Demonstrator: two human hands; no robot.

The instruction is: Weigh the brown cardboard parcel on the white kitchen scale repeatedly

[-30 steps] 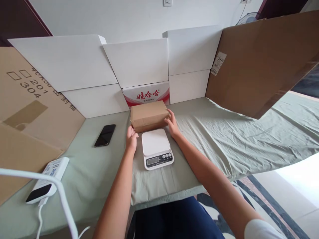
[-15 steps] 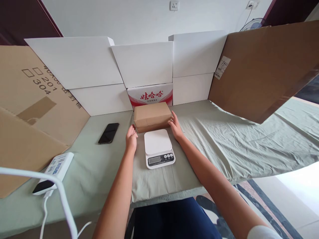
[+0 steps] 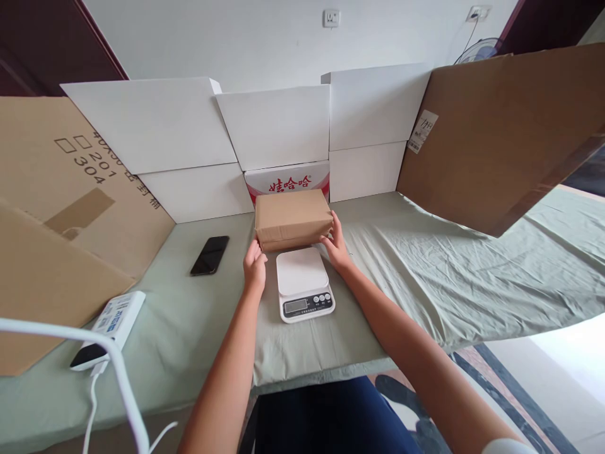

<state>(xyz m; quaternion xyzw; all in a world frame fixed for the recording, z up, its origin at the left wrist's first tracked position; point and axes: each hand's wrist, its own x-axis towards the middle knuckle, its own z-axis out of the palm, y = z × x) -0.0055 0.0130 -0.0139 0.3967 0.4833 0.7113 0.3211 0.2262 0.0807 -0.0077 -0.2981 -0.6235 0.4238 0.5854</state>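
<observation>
A closed brown cardboard box [image 3: 293, 217] is held between my two hands, just behind the kitchen scale. My left hand [image 3: 255, 265] grips its lower left corner, the fingers partly hidden by the box. On the opposite side, my right hand [image 3: 336, 244] presses against the right end, with the thumb near the front lower edge. The white digital kitchen scale [image 3: 301, 272] lies in front of the box, between my forearms, its display and buttons facing me. Nothing sits on its platform, and its screen looks blank.
A black phone [image 3: 210, 255] lies left of my left hand. Further left is a white power strip [image 3: 109, 329] with a cable. White boxes [image 3: 278, 126] line the back, above a red-and-white carton [image 3: 288, 180]. Large cardboard panels [image 3: 491, 139] stand at both sides. A green cloth covers the table.
The cardboard box looks slightly higher and larger in view, now hiding more of the carton behind it. Both hands have moved with it. The whole view has shifted a little.
</observation>
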